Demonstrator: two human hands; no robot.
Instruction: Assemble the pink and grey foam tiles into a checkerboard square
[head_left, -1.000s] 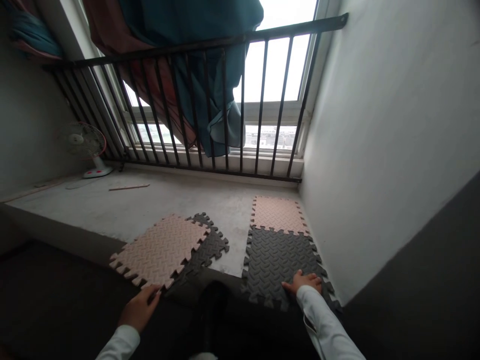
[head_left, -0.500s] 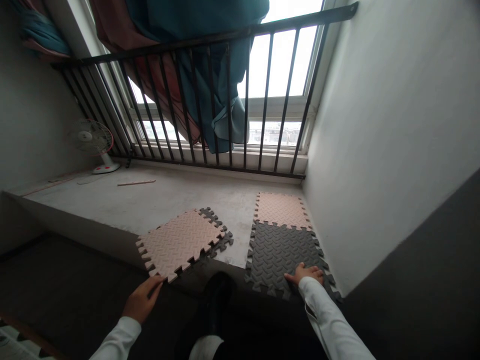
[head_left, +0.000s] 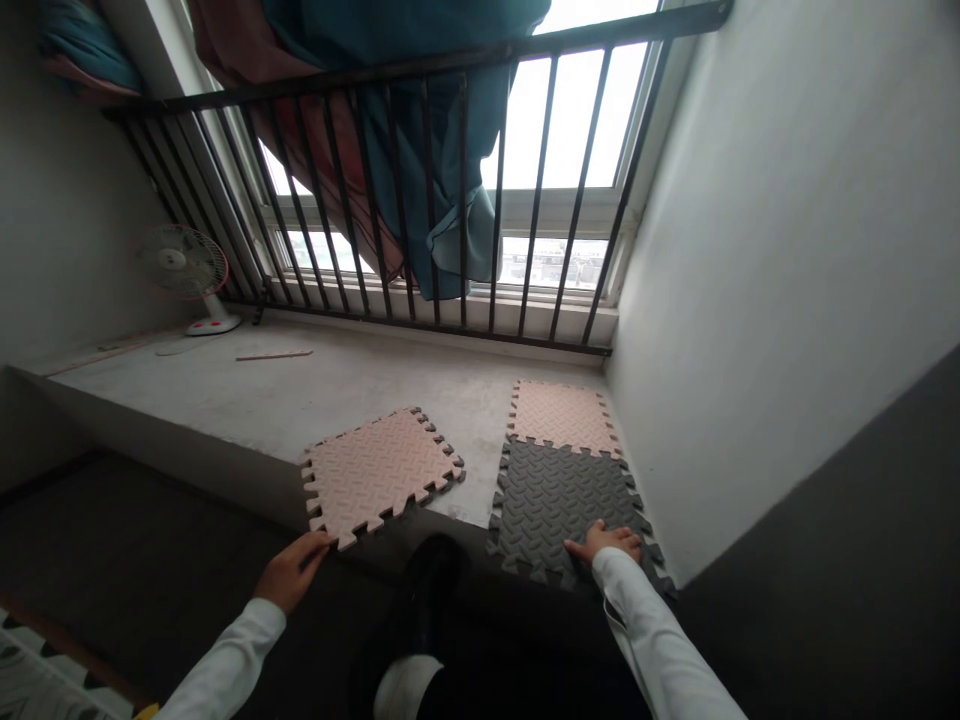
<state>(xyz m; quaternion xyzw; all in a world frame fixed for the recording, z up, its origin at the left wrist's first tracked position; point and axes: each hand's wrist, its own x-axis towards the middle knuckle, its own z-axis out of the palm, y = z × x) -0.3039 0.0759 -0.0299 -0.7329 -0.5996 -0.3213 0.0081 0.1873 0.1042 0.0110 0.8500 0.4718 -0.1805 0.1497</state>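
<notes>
My left hand pinches the near corner of a pink foam mat tile with toothed edges. That tile lies at an angle on the ledge, over a dark grey tile whose teeth peek out along its edges. My right hand rests with fingers spread on another dark grey foam tile at the ledge's front edge. Behind this grey tile, a second pink tile lies edge to edge with it, beside the right wall.
The raised concrete ledge runs below a black railing and a window with a curtain. A fan stands at the far left, with a thin stick lying nearby. A white wall bounds the right side.
The left pink tile has shifted right over the grey tile beneath, covering more of it. My left hand moved slightly right with it; my right hand stays on the grey tile.
</notes>
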